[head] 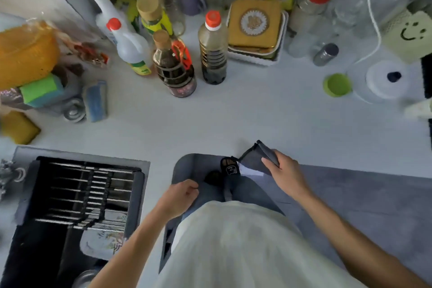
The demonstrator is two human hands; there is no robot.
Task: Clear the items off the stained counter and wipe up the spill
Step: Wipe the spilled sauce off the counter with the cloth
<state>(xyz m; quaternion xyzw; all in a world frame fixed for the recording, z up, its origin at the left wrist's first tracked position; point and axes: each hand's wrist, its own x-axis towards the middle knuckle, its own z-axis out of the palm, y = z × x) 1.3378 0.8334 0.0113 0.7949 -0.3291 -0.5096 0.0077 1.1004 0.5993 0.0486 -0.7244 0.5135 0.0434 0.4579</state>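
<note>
Grey cloth [257, 159], folded, held off the near edge of the white bench [233, 119] with the right hand [284, 172] fingers curled around it, while the left hand [181, 196] hangs beside it loosely fisted and holding nothing, with bottles, jars and a gold tin [256, 23] crowded along the bench's far side.

Pale grey counter [233, 119] across the middle, evenly lit by soft light. Black sink [46, 229] set into it at the lower left, with a wire rack [88, 192] lying across. Below the counter edge, grey floor mat [362, 194] on the floor.
</note>
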